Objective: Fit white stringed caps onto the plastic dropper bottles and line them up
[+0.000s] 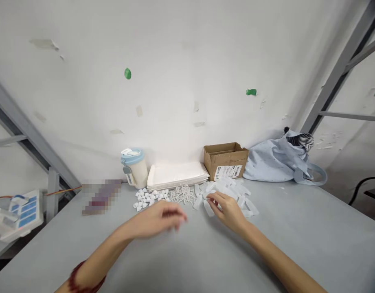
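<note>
My right hand [228, 209] reaches into the near left side of a pile of small translucent plastic tubes [231, 187]. Its thumb and forefinger close at the end of one translucent plastic tube [208, 208]. My left hand [163, 219] hangs over the table in front of the other parts, smeared by motion. Its fingers curl toward the thumb, and whether anything is between them does not show. Beyond it lie a heap of small white cap-like pieces [146, 198] and a tangle of thin white strips [183, 194].
Against the wall stand a lidded cup [135, 169], a stack of white sheets [176, 175], an open cardboard box [226, 160] and a light blue cloth bag [271, 160]. A pixelated dark item [103, 197] lies left. A white and blue device [24, 213] sits at far left.
</note>
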### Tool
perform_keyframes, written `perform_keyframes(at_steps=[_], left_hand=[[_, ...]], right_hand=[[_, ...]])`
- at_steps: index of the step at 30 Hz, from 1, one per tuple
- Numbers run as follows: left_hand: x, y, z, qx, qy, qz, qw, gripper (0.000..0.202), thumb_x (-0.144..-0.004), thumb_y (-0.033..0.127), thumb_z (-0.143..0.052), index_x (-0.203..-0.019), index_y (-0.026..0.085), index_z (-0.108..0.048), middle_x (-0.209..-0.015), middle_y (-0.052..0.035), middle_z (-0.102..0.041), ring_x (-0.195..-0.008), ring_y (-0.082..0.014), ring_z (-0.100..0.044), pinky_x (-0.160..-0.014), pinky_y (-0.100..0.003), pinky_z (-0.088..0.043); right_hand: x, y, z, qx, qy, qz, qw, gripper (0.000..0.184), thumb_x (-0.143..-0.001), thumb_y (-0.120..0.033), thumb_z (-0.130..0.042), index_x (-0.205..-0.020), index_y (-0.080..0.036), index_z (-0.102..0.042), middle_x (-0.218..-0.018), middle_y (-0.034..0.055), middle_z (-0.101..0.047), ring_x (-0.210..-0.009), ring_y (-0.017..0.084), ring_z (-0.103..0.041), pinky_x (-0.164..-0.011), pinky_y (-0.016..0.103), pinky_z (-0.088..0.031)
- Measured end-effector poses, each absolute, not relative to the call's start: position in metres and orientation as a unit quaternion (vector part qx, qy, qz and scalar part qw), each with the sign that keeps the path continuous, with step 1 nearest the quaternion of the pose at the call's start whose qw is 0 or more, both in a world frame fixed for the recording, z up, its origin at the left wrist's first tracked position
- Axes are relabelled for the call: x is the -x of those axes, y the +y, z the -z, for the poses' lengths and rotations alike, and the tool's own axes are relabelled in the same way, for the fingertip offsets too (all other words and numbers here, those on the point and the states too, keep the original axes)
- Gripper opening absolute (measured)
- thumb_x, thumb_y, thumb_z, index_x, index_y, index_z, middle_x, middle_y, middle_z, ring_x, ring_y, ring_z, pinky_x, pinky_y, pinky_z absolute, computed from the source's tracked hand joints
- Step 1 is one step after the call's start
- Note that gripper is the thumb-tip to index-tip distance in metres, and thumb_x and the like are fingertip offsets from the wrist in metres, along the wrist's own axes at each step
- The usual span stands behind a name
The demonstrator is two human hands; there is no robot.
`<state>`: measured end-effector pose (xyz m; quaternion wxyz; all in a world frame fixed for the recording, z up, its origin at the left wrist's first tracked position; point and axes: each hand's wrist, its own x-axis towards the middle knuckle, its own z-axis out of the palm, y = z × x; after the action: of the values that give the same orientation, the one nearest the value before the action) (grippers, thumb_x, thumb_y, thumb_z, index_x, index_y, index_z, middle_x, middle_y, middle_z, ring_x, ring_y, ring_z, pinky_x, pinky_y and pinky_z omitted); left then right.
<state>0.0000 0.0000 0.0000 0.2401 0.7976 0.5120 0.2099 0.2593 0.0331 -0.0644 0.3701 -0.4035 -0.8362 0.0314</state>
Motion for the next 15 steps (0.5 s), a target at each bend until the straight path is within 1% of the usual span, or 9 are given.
perform_keyframes(at_steps=[2,3,4,6,8,11,15], left_hand=[[-0.007,0.009,0.013,-0.783,0.568,-0.173,0.184,0.02,-0.093,0.026,-0.048,-0.088,0.015,-0.065,-0.083,-0.0044,-0.066,-0.077,-0.0202,-0.062,-0.072,-0.036,-0.05],[-0.01,0.014,0.02,-0.775,0.588,-0.165,0.164,0.019,-0.092,0.024,-0.048,-0.089,0.015,-0.064,-0.081,-0.0052,-0.065,-0.079,-0.0226,-0.062,-0.074,-0.037,-0.048],[-0.013,0.018,0.027,-0.767,0.604,-0.156,0.148,0.018,-0.09,0.024,-0.049,-0.091,0.015,-0.064,-0.08,-0.0056,-0.065,-0.079,-0.0245,-0.062,-0.072,-0.038,-0.047],[-0.017,0.026,0.041,-0.758,0.624,-0.144,0.12,0.019,-0.089,0.025,-0.05,-0.096,0.014,-0.063,-0.085,-0.0084,-0.066,-0.083,-0.0278,-0.062,-0.071,-0.038,-0.045],[-0.02,0.031,0.052,-0.758,0.63,-0.137,0.098,0.019,-0.088,0.025,-0.05,-0.096,0.014,-0.063,-0.091,-0.0106,-0.065,-0.084,-0.0289,-0.063,-0.07,-0.037,-0.044],[-0.024,0.034,0.064,-0.767,0.62,-0.145,0.084,0.017,-0.088,0.021,-0.048,-0.088,0.015,-0.064,-0.094,-0.011,-0.065,-0.084,-0.0272,-0.063,-0.07,-0.034,-0.042],[-0.028,0.032,0.066,-0.757,0.614,-0.2,0.098,0.021,-0.088,0.017,-0.045,-0.08,0.016,-0.065,-0.085,-0.0082,-0.065,-0.078,-0.0242,-0.062,-0.067,-0.032,-0.041]], right_hand=[[-0.256,0.031,0.066,0.382,-0.856,-0.01,0.349,0.02,-0.091,-0.014,-0.046,-0.101,-0.017,-0.063,-0.091,0.0099,-0.067,-0.082,0.021,-0.062,-0.068,0.03,-0.05],[-0.254,0.031,0.068,0.368,-0.866,0.002,0.338,0.022,-0.091,-0.013,-0.047,-0.105,-0.017,-0.063,-0.096,0.0109,-0.067,-0.089,0.022,-0.061,-0.071,0.031,-0.051],[-0.252,0.03,0.069,0.356,-0.875,0.015,0.328,0.023,-0.09,-0.012,-0.047,-0.107,-0.017,-0.062,-0.1,0.0118,-0.066,-0.093,0.023,-0.059,-0.075,0.033,-0.051],[-0.248,0.03,0.073,0.344,-0.886,0.056,0.307,0.027,-0.089,-0.008,-0.047,-0.11,-0.016,-0.061,-0.108,0.0133,-0.064,-0.099,0.025,-0.056,-0.078,0.035,-0.05],[-0.243,0.032,0.075,0.339,-0.891,0.118,0.277,0.032,-0.088,-0.003,-0.045,-0.113,-0.015,-0.06,-0.114,0.0142,-0.064,-0.103,0.026,-0.054,-0.079,0.038,-0.048],[-0.235,0.037,0.076,0.315,-0.9,0.207,0.219,0.031,-0.088,-0.001,-0.045,-0.112,-0.014,-0.06,-0.114,0.0136,-0.065,-0.104,0.028,-0.053,-0.079,0.041,-0.044],[-0.223,0.038,0.071,0.306,-0.907,0.244,0.156,0.021,-0.09,-0.005,-0.047,-0.102,-0.013,-0.062,-0.105,0.0116,-0.066,-0.099,0.026,-0.055,-0.078,0.04,-0.04]])
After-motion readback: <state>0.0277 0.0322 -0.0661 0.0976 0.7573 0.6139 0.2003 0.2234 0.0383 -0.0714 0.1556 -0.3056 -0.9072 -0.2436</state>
